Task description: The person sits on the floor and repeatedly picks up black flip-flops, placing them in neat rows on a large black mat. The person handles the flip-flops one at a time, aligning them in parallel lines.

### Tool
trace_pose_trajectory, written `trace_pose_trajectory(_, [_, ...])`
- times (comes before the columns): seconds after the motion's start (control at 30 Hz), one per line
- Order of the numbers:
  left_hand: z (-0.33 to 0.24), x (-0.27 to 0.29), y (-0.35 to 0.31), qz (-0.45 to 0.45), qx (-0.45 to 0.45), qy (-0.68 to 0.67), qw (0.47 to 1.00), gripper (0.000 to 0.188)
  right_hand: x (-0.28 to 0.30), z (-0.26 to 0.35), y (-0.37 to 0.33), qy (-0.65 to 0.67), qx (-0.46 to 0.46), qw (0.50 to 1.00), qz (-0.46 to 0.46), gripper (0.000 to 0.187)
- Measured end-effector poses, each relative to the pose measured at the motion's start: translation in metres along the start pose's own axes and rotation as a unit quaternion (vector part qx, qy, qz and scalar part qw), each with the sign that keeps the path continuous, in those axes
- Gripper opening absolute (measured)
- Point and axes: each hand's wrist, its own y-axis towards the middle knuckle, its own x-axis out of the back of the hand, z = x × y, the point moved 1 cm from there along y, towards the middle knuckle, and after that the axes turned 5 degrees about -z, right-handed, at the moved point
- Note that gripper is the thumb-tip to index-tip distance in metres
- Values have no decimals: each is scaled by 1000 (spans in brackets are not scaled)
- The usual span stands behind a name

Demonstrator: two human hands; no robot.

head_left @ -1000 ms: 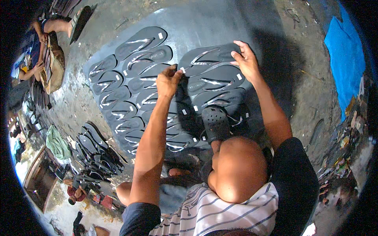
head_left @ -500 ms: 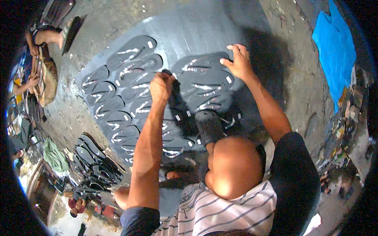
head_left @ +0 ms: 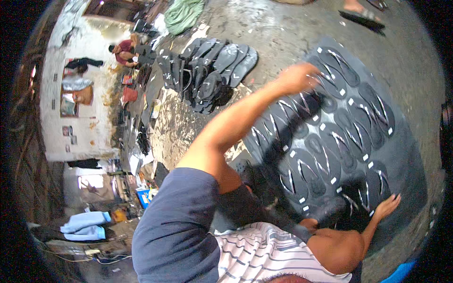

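Rows of black flip-flops (head_left: 340,67) with shiny straps and small white tags lie on a dark flat sheet (head_left: 406,165). My left hand (head_left: 298,78) is stretched out over the upper left edge of this sheet, close to the flip-flops there. Motion smears its fingers, so whether it grips anything does not show. At the sheet's lower right, my right hand (head_left: 389,205) has its fingers extended and lies beside a flip-flop (head_left: 377,181), with nothing visible in it. My arm's dark shadow falls across the middle rows.
Beyond my left forearm, a heap of more black flip-flops (head_left: 226,61) stands on the stained floor. A green cloth (head_left: 183,16) lies behind it. Against the far wall a person in red (head_left: 124,51) sits low. Another person's sandalled foot (head_left: 361,18) shows at upper right.
The view has swung to the left. My left hand has gone from among the flip-flops mid-sheet to the sheet's edge. My right hand remains open over the sheet, now beside a flip-flop.
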Motion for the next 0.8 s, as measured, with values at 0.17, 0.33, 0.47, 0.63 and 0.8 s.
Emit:
trace_pose_trajectory(0.17, [190, 173, -161, -224, 155, 205, 940, 55, 40, -8, -31, -74, -63, 994, 51, 53])
trace_pose_trajectory(0.33, [267, 170, -281, -87, 228, 161, 956, 124, 77, 2, -47, -136, -69, 988, 32, 53])
trace_pose_trajectory(0.47, [280, 153, -285, -21, 243, 216, 946, 128, 89, 44, -13, -171, 3, 985, 24, 50])
trace_pose_trajectory(0.63, [244, 169, -275, -105, 186, 236, 948, 126, 71, 138, 45, -29, 121, 992, 12, 49])
trace_pose_trajectory(0.8, [97, 131, -182, -171, 64, -13, 983, 129, 80, 377, 73, 224, 44, 946, 230, 42])
